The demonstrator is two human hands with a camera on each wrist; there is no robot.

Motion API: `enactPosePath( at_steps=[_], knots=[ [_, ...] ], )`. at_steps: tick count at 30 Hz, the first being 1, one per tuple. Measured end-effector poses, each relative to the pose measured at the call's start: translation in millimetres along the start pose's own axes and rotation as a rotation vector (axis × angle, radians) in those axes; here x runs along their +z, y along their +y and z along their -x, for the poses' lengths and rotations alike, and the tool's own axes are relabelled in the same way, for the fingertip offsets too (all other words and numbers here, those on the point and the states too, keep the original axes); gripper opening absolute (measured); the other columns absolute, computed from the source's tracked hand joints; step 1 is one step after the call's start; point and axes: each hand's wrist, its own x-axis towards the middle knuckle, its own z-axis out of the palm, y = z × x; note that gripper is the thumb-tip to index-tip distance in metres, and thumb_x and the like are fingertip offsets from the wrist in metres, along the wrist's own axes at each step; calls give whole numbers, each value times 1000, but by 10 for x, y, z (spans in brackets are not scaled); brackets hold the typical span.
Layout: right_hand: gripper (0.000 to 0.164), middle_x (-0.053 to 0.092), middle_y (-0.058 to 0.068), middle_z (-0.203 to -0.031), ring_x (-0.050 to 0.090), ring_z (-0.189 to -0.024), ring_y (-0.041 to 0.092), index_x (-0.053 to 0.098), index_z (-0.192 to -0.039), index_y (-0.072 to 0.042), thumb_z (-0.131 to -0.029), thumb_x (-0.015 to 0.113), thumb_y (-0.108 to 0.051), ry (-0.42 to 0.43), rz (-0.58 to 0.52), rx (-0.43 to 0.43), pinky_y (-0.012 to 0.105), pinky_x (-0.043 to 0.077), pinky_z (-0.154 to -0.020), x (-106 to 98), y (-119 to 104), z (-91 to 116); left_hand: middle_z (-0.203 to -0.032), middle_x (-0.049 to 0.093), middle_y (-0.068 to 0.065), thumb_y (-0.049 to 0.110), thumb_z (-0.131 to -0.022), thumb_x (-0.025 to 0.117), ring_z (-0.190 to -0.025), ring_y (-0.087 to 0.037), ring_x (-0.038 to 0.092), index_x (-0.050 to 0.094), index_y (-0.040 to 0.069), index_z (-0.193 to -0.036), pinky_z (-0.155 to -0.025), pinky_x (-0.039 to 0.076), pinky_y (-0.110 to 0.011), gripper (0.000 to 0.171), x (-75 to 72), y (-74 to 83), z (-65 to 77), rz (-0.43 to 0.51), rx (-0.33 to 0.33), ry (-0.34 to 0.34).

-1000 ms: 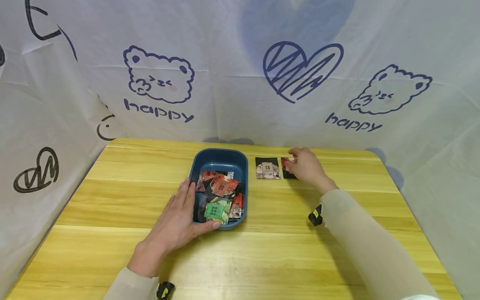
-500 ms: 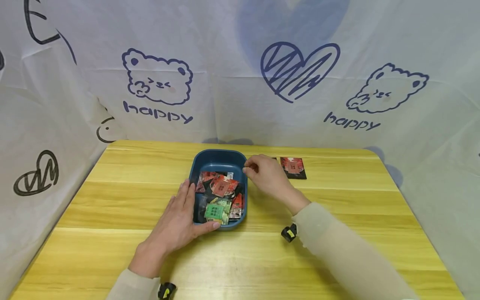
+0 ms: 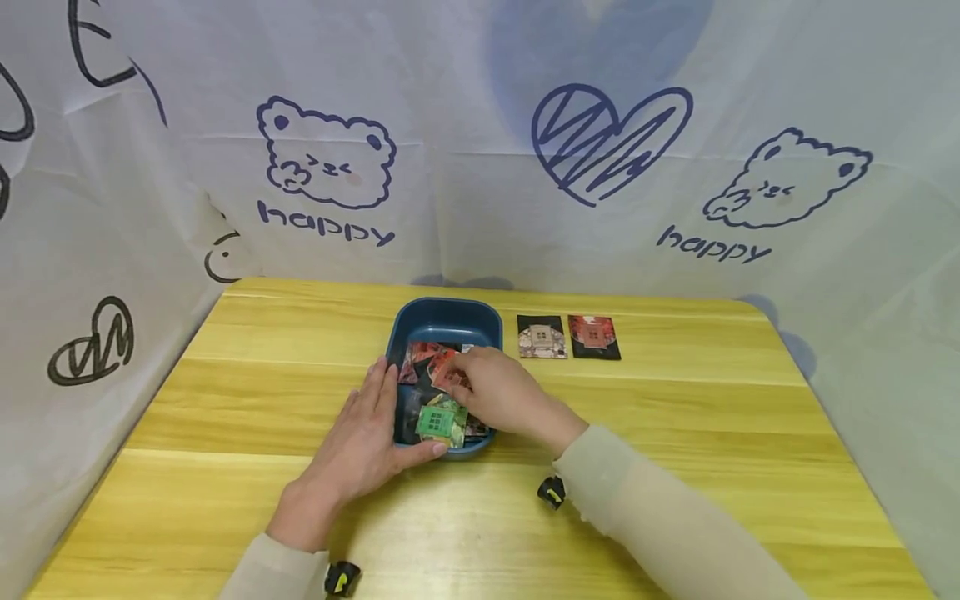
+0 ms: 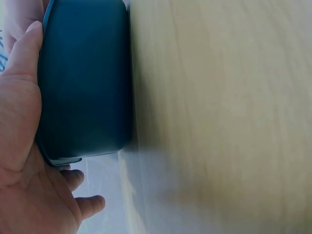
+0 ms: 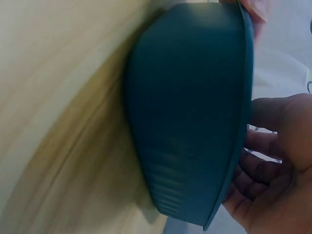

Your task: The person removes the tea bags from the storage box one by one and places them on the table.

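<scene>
In the head view, my left hand (image 3: 362, 443) rests against the left side of a dark blue plastic box (image 3: 444, 305), fingers straight and thumb along its near rim. The left wrist view shows that thumb on the rim of the box (image 4: 85, 78). My right hand (image 3: 510, 390) reaches inside, its curled thumb and fingers pinching a red sachet (image 3: 442, 369); the fingertips are partly hidden. A green sachet (image 3: 437, 421) lies nearer the front, among other red and black sachets. In the right wrist view, the right hand (image 5: 278, 161) curls over the rim.
Right of the box, a black sachet with a pale label (image 3: 542, 337) and a red and black sachet (image 3: 595, 337) lie side by side on the wooden table (image 3: 675, 433). A white cloth with drawings (image 3: 480, 225) hangs behind the table.
My right hand has moved left from the red and black sachet on the table, past the box's rim, and down onto the sachets inside. The left hand stays on the box.
</scene>
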Motion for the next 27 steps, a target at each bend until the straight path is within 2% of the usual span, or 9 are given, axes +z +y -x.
enactPosePath(
  at_steps=[3,8,11,13,16,20,23,27],
  knots=[
    [28,74,3,-112,67,-107,22,74,-126,-12,-105,68,-30,-9,108,2,42,57,-94,37,-24,29,-176,1,-26,79,-85,69,-162,-42,13,11,-6,-166,-130,19,-61,132,14,10,-2,6,4,-2],
    [40,73,2,-111,64,-103,23,71,-124,-12,-101,72,-44,-52,267,-1,40,53,-95,79,-52,31,-176,2,-25,79,-85,69,-163,-41,13,11,-5,-167,-130,19,-61,131,18,13,-1,11,-1,-3],
    [51,74,5,-116,64,-104,24,71,-127,-9,-99,71,-52,-82,335,-5,41,52,-98,94,-80,11,-176,2,-25,78,-85,69,-163,-41,12,11,-5,-167,-129,19,-62,131,16,10,0,7,0,-1],
    [61,74,8,-123,66,-110,26,70,-133,-8,-97,71,-57,-102,365,1,42,52,-102,103,-102,0,-176,2,-25,78,-85,69,-163,-40,12,11,-6,-167,-129,19,-62,131,14,6,0,4,2,1],
    [72,70,10,-138,63,-128,30,67,-141,-9,-94,72,-63,-138,389,23,47,49,-110,121,-132,-18,-176,2,-25,77,-86,70,-163,-40,12,11,-6,-167,-129,19,-63,130,10,4,-3,6,4,3],
    [77,59,9,-154,51,-146,35,63,-147,-14,-90,76,-64,-184,392,70,55,43,-117,158,-157,-41,-176,1,-24,79,-85,69,-163,-40,12,10,-5,-167,-129,18,-62,131,3,-1,-2,4,-1,-3],
    [80,55,7,-158,47,-149,35,61,-150,-15,-88,80,-62,-196,389,90,56,41,-118,183,-161,-51,-176,1,-24,81,-85,67,-163,-40,12,9,-5,-167,-129,18,-62,132,-3,-7,-1,-3,-2,-8],
    [78,61,7,-152,53,-142,33,63,-146,-15,-85,83,-60,-174,383,89,55,45,-113,202,-152,-47,-176,2,-24,81,-85,67,-163,-40,13,10,-6,-167,-129,19,-62,132,-5,-9,-5,-9,4,-4]
  ],
)
